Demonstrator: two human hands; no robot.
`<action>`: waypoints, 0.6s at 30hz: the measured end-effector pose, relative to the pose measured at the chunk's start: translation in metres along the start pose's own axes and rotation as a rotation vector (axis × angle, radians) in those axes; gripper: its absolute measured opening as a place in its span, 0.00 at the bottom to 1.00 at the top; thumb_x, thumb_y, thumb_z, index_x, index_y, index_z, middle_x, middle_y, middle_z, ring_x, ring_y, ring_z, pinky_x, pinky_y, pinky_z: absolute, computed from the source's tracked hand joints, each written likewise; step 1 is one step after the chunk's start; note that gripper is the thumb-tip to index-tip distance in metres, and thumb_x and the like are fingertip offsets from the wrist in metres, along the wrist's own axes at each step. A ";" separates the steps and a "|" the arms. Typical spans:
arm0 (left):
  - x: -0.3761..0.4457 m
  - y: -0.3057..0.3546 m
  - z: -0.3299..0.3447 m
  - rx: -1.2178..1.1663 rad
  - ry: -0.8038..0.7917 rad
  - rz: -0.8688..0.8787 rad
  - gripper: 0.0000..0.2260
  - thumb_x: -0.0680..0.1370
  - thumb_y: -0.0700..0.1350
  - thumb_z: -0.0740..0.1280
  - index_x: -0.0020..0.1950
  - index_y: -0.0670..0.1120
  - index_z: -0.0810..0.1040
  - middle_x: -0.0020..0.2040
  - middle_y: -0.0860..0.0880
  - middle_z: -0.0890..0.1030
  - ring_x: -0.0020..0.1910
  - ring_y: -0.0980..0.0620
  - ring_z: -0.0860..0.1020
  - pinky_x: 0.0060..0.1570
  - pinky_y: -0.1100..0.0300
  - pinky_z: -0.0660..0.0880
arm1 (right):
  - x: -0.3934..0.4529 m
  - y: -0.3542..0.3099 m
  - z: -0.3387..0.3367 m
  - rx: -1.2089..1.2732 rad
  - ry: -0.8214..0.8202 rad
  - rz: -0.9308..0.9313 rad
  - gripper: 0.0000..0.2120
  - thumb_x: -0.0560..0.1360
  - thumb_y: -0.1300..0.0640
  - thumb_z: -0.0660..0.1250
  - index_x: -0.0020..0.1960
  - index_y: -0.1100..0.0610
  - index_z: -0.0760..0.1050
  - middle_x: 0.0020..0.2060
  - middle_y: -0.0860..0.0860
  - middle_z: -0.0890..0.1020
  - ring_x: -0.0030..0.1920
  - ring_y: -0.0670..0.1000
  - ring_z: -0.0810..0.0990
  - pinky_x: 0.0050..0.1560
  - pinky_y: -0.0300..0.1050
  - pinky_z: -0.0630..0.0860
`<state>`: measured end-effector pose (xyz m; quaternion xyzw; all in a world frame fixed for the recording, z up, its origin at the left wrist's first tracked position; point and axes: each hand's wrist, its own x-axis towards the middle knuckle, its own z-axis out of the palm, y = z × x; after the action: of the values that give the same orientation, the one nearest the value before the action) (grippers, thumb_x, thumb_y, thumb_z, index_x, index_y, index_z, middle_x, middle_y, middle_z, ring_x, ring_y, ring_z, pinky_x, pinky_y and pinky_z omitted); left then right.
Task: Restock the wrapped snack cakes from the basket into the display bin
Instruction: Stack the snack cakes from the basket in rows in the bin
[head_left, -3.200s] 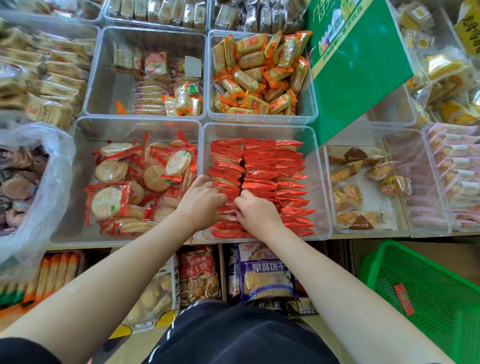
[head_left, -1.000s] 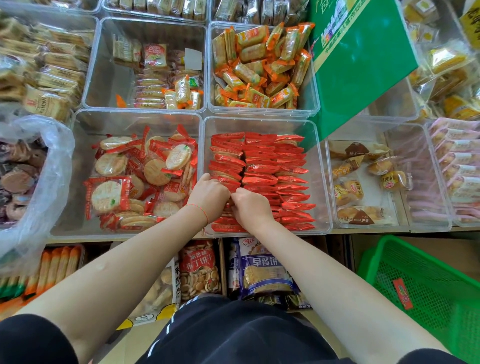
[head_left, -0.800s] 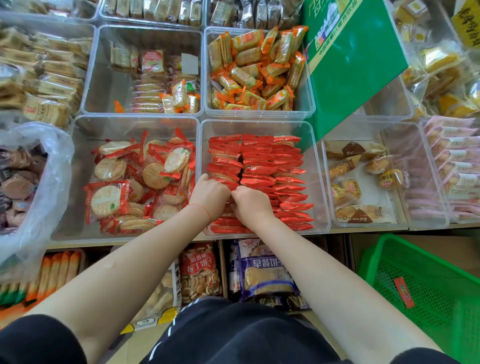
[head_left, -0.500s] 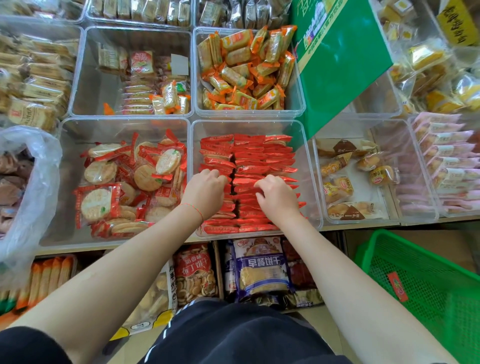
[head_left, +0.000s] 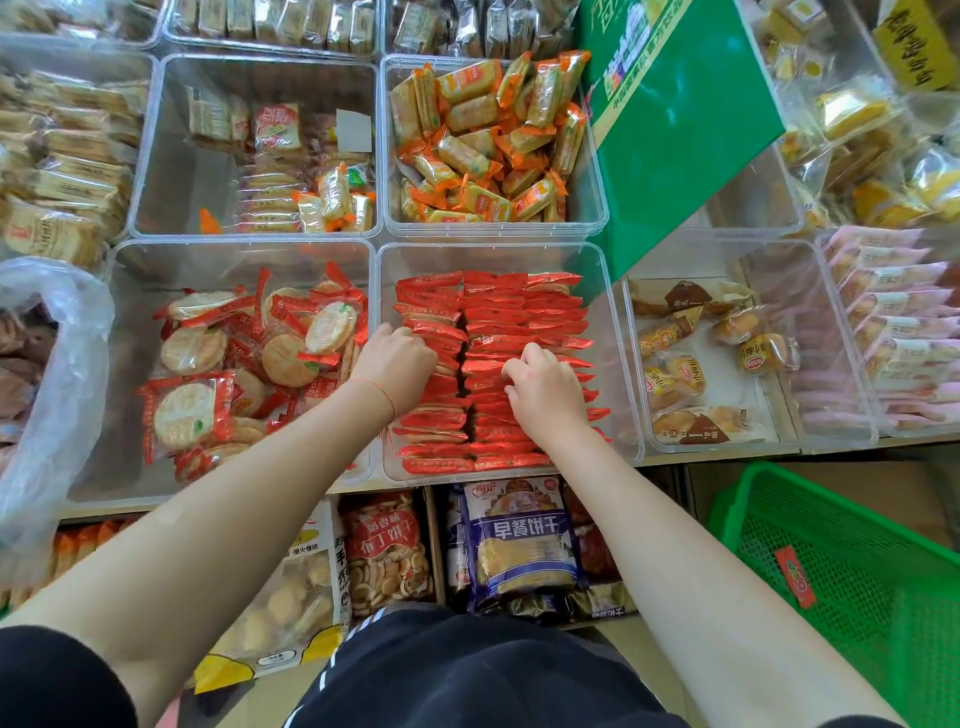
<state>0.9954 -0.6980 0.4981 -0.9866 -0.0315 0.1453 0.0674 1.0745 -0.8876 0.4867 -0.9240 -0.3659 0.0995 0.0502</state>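
Red cakes against bin wall

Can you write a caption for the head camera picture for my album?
Both hands, left and right, tidy red snack packs in a clear bin.

Two hands are in the clear display bin: the left hand and the right hand. The red-wrapped snack cakes stand there in two rows, too tightly packed to count. One green basket sits at near right, with one red packet in it. One green carton leans at far right. Below the shelf, two large biscuit bags show clearly: one red, one blue.
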 end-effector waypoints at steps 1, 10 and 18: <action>0.003 -0.002 -0.002 0.012 -0.010 0.016 0.08 0.75 0.38 0.62 0.46 0.49 0.79 0.47 0.50 0.81 0.50 0.48 0.77 0.47 0.56 0.68 | -0.001 -0.001 0.000 -0.029 0.003 -0.010 0.07 0.78 0.61 0.63 0.53 0.57 0.78 0.48 0.53 0.75 0.50 0.54 0.74 0.49 0.49 0.72; 0.013 0.011 0.009 -0.206 0.015 -0.026 0.06 0.77 0.36 0.59 0.49 0.44 0.73 0.48 0.45 0.79 0.48 0.42 0.78 0.36 0.55 0.67 | -0.003 0.008 0.000 -0.058 0.010 0.114 0.06 0.77 0.63 0.63 0.51 0.57 0.76 0.48 0.52 0.76 0.51 0.55 0.75 0.49 0.48 0.69; 0.009 -0.001 0.016 -0.206 0.030 -0.046 0.06 0.76 0.36 0.63 0.47 0.46 0.76 0.47 0.47 0.78 0.45 0.45 0.79 0.33 0.56 0.67 | 0.004 -0.014 -0.005 0.031 0.157 0.021 0.05 0.77 0.59 0.65 0.52 0.58 0.77 0.46 0.53 0.77 0.48 0.55 0.75 0.45 0.49 0.71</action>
<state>0.9990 -0.6939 0.4806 -0.9893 -0.0681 0.1251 -0.0304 1.0696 -0.8744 0.4937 -0.9319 -0.3493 0.0328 0.0919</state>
